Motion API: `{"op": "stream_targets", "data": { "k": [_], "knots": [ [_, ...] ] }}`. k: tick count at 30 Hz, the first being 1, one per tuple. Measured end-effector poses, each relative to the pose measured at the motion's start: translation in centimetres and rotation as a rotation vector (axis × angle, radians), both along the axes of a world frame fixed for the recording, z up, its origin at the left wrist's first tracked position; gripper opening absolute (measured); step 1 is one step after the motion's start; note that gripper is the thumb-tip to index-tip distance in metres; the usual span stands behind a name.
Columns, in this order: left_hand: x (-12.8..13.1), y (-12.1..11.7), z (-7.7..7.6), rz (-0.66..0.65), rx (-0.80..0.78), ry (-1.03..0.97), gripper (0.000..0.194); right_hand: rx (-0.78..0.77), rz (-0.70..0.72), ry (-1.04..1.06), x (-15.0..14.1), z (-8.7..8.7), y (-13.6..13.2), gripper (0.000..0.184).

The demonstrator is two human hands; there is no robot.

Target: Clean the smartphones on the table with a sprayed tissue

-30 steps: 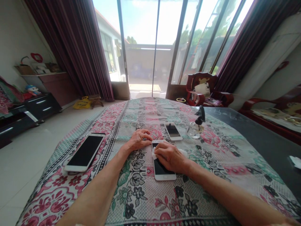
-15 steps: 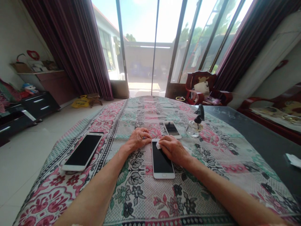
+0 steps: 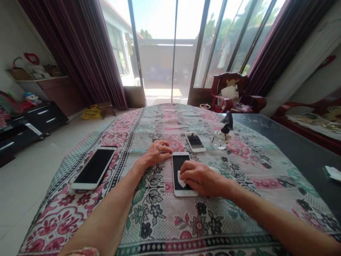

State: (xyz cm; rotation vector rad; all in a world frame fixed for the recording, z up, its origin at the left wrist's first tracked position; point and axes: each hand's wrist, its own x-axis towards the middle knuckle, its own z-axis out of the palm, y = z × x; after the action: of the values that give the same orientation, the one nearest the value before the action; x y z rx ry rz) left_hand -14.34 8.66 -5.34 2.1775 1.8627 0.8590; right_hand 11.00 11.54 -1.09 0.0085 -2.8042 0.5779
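Note:
A white smartphone [image 3: 177, 161] with a dark screen lies face up on the patterned tablecloth. My right hand [image 3: 204, 176] is closed on a white tissue [image 3: 181, 179], pressed onto the lower half of that screen. The hand covers the phone's right side. My left hand [image 3: 157, 151] rests on the cloth at the phone's upper left corner, fingers loosely bent and apart, fingertips touching the edge. Just beyond lies a second white phone [image 3: 195, 142]. To the left, another white phone [image 3: 94, 167] lies face up on top of something dark, mostly hidden.
A clear spray bottle [image 3: 221, 139] with a black trigger head stands right of the far phone. The floral tablecloth [image 3: 197, 227] covers the table. A dark surface [image 3: 255, 129] adjoins it on the right, with a white item [image 3: 333, 173] on it. Beyond stands a wooden armchair [image 3: 226, 92].
My right hand has slid the tissue down the phone's screen, from near its top to the lower half. My left hand stays at the upper left corner. The view has shifted slightly.

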Motion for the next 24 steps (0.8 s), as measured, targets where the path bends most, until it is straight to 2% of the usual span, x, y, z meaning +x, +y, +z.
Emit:
{"op": "stream_targets", "data": {
  "k": [4, 9, 15, 20, 24],
  "knots": [
    [-0.1, 0.1, 0.0, -0.013, -0.004, 0.002, 0.014, -0.038, 0.033, -0.023, 0.4, 0.0, -1.4, 0.021],
    [-0.2, 0.1, -0.2, -0.039, 0.031, 0.014, 0.014, 0.014, 0.052, -0.014, -0.4, 0.1, -2.6, 0.021],
    [-0.1, 0.0, 0.0, -0.028, 0.011, 0.02, 0.015, 0.007, 0.068, -0.081, 0.8, 1.0, -2.8, 0.021],
    [0.0, 0.0, 0.2, -0.029, 0.013, 0.035, 0.013, 0.089, 0.057, -0.09, 0.0, 0.5, -3.5, 0.021],
    [-0.1, 0.0, 0.0, -0.032, 0.026, 0.034, 0.014, 0.075, 0.081, -0.105, -0.2, 0.4, -3.6, 0.02]
  ]
}}
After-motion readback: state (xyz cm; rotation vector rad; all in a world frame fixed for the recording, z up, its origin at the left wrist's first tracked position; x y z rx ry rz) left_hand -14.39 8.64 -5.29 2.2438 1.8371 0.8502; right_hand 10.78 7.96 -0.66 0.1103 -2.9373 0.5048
